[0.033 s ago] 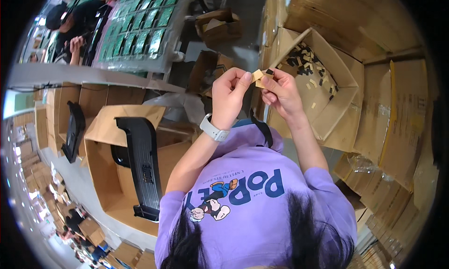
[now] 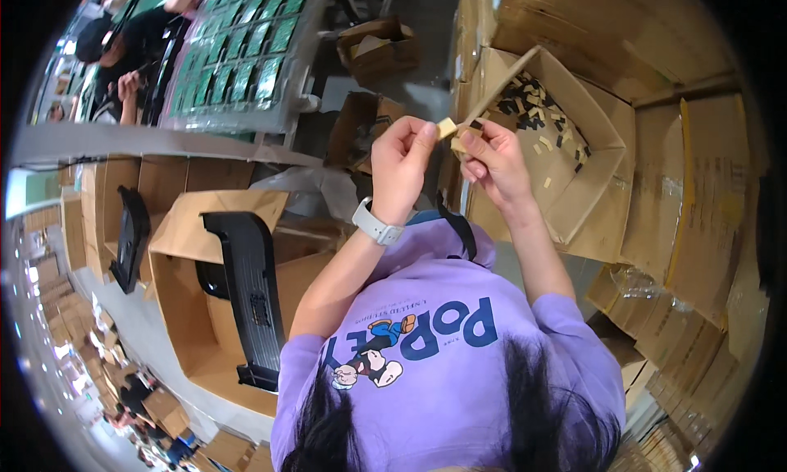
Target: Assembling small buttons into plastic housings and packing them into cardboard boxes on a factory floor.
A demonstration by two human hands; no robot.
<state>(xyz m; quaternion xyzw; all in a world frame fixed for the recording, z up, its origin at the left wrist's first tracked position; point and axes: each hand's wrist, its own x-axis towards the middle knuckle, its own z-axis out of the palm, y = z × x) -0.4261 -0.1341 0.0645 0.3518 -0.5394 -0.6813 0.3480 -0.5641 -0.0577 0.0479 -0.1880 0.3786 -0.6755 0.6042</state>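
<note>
The left hand (image 2: 398, 162) pinches a tan rectangle (image 2: 446, 128); the right hand (image 2: 500, 162) holds tan and black pieces (image 2: 459, 145), an open cardboard box (image 2: 578, 197) at its three o'clock.

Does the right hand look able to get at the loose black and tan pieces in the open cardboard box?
Probably yes: the right hand is close beside the cardboard box, and its open top leaves the loose pieces uncovered. It's gripping small pieces now, though, which may hinder picking.
</note>
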